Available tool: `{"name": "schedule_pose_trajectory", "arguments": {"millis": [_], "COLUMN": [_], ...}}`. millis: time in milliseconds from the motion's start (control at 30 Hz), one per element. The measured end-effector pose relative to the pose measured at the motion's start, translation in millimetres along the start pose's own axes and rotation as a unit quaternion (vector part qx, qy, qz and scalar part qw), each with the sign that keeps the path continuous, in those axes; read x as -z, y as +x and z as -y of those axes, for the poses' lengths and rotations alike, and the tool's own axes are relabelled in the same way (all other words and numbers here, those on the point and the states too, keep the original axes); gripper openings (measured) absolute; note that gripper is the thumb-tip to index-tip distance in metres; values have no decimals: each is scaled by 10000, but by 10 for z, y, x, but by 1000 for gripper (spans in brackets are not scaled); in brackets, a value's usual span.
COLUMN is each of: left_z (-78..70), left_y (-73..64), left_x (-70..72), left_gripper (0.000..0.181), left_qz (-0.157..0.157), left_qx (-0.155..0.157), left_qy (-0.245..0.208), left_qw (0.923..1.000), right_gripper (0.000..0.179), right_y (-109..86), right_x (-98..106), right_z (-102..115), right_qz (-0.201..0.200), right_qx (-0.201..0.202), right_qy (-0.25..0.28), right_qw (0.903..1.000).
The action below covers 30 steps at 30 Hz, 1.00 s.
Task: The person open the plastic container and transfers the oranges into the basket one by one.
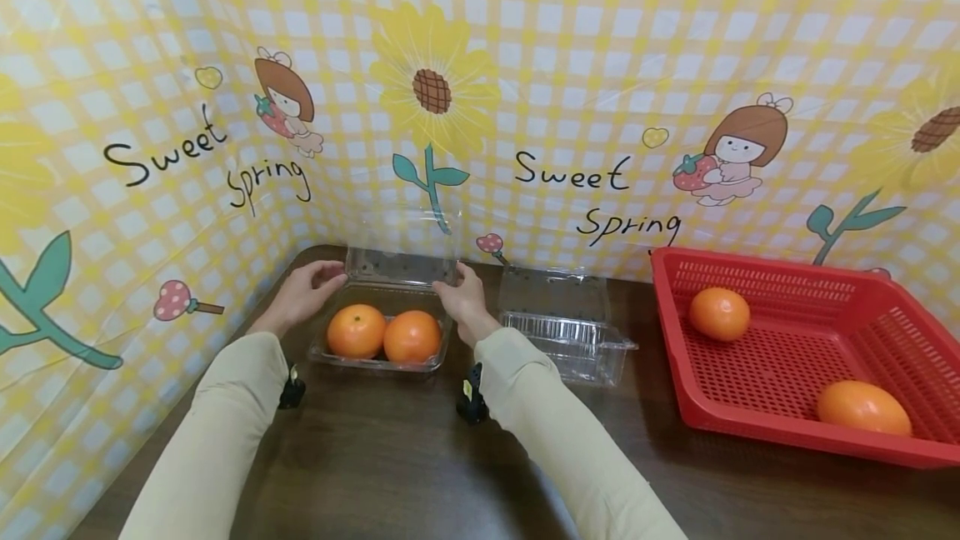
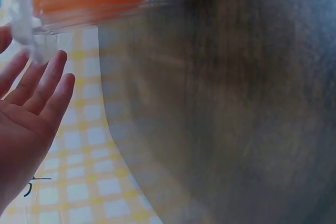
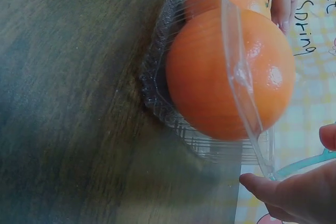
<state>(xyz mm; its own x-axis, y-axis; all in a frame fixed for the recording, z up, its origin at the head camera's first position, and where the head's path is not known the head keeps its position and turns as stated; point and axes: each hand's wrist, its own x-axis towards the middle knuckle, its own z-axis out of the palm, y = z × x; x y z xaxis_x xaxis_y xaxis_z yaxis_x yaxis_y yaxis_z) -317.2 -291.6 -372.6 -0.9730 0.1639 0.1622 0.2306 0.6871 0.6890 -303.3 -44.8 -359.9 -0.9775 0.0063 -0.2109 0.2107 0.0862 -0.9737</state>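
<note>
A clear plastic clamshell box [image 1: 375, 362] stands on the table with its lid [image 1: 401, 265] raised at the back. Inside its base lie two oranges, a left orange [image 1: 356, 331] and a right orange [image 1: 412, 337]. My left hand [image 1: 303, 294] holds the lid's left side; in the left wrist view, the fingers [image 2: 44, 90] are fairly straight against the plastic, with the thumb partly cut off. On the opposite side, my right hand [image 1: 465, 298] pinches the lid near its corner. From the right wrist, the fingertip [image 3: 254, 182] shows by the plastic edge.
Right of the box sits another clear clamshell box [image 1: 573, 357], its lid up. A red plastic basket [image 1: 686, 407] at the right holds one orange [image 1: 720, 314] at the back and another orange [image 1: 862, 408] in front. A checked cloth [image 1: 585, 65] hangs behind the table.
</note>
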Motion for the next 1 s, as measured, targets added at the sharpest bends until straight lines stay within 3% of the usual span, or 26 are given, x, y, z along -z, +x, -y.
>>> {"name": "schedule_pose_trajectory", "arguments": {"millis": [300, 700, 1000], "left_z": [33, 47, 56], "left_y": [-32, -139, -226], "left_x": [-19, 58, 90], "left_gripper": [42, 41, 44], "left_qz": [114, 76, 320], "left_qx": [-99, -311, -294], "left_qy": [16, -22, -61], "left_qw": [9999, 9995, 9990], "right_gripper": [59, 55, 54], "right_y": [-51, -128, -223], "right_x": [-14, -41, -7], "right_z": [-5, 5, 27], "right_qz": [48, 116, 336], "right_qx": [126, 456, 714], "right_qy": [-15, -654, -1076], "right_qw": [9999, 9967, 9911]}}
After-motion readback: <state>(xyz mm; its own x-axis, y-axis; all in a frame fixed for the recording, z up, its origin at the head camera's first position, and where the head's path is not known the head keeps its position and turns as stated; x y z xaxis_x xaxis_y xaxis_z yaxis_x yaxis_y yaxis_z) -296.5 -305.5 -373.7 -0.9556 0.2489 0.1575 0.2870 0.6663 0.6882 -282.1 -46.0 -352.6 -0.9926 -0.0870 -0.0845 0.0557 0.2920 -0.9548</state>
